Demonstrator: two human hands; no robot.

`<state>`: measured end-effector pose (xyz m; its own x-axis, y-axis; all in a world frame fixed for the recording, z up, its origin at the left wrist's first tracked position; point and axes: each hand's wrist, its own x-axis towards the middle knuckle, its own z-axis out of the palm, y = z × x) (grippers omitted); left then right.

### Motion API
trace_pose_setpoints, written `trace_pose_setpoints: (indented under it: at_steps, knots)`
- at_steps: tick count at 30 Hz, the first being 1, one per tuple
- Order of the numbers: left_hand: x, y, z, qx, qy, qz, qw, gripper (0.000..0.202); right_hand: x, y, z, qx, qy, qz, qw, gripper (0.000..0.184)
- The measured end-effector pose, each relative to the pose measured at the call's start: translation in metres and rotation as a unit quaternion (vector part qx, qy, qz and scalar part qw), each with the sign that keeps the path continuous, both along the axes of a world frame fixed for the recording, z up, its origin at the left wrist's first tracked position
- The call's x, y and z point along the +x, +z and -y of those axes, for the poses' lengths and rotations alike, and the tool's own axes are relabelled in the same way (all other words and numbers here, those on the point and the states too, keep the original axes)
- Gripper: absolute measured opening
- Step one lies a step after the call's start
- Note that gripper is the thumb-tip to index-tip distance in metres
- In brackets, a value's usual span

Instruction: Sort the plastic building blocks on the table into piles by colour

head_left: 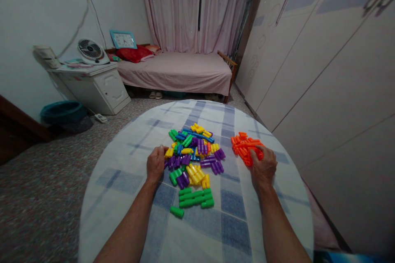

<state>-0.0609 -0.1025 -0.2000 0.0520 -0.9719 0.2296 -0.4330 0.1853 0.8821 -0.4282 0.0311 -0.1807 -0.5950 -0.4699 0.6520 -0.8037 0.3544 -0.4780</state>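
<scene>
And here we are: R hand [265, 162] is down at the orange pcs [246, 148], toward the tabletop's right edge, thumb and fingers bent over the pile's near right side, spread fairly narrow; can't tell if it's pinching a pc or just resting there. Over on the other side, L hand [156, 163] sits at the left flank of the mixed pile [202, 148], fingers curled in by a yellow pc [169, 153]; grip's hidden, so can't tell if it's holding anything. That pile, purple, yellow, green, blue, fills approx. the middle of the tabletop [197, 242], w/ a bit of orange [209, 147] showing in it. Nearer the near edge there's a joined green block [194, 199], w/ one loose green pc [177, 212] just beside it, toward the left. Step in hand, my read: both hands at the pcs, R on the orange group, which is well apart from the rest. Next move prob. calls for a light touch: R fingertips closing round one pc w/o dragging its neighbours, or easing off w/o scattering them; L needs care too, as pcs lie tight together there and could easily roll.
</scene>
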Motion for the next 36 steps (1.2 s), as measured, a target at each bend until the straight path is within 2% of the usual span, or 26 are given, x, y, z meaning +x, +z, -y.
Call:
trace_pose_setpoints:
  at_steps: [4,6,8,11,14,18,21,29,32,36]
  knots:
    - [0.000,-0.001,0.001,-0.001,0.002,0.012,1.000,0.056,0.012,0.011,0.005,-0.012,0.021,-0.031,0.999,0.035]
    - [0.000,-0.002,0.002,-0.003,0.000,0.011,1.000,0.056,0.025,0.017,0.011,-0.030,0.094,-0.042,0.994,0.032]
    - [0.000,-0.003,0.002,-0.003,-0.002,0.006,1.000,0.056,0.044,0.023,0.019,-0.027,0.197,-0.041,0.979,0.030]
    - [0.000,-0.003,0.002,-0.003,-0.002,0.002,1.000,0.056,0.074,0.026,0.034,0.033,0.304,-0.038,0.951,0.033]
    - [-0.001,0.001,0.000,-0.002,-0.003,0.003,1.000,0.055,0.094,0.023,0.048,0.112,0.331,-0.046,0.936,0.039]
    - [-0.001,0.005,-0.001,0.002,-0.002,0.002,1.000,0.055,0.103,0.019,0.060,0.179,0.328,-0.050,0.926,0.039]
    - [-0.001,0.004,-0.001,0.005,0.000,-0.002,1.000,0.055,0.104,0.020,0.062,0.190,0.332,-0.039,0.923,0.032]
    - [-0.001,0.003,-0.001,0.000,-0.001,0.010,1.000,0.055,0.100,0.030,0.046,0.075,0.285,-0.092,0.951,0.035]
    - [-0.001,0.003,-0.001,0.001,-0.001,0.005,1.000,0.054,0.077,0.030,0.042,0.052,0.225,-0.060,0.971,0.034]
    - [-0.001,0.001,0.002,0.000,-0.001,0.012,1.000,0.054,0.027,0.035,0.035,0.043,0.078,-0.028,0.996,0.040]
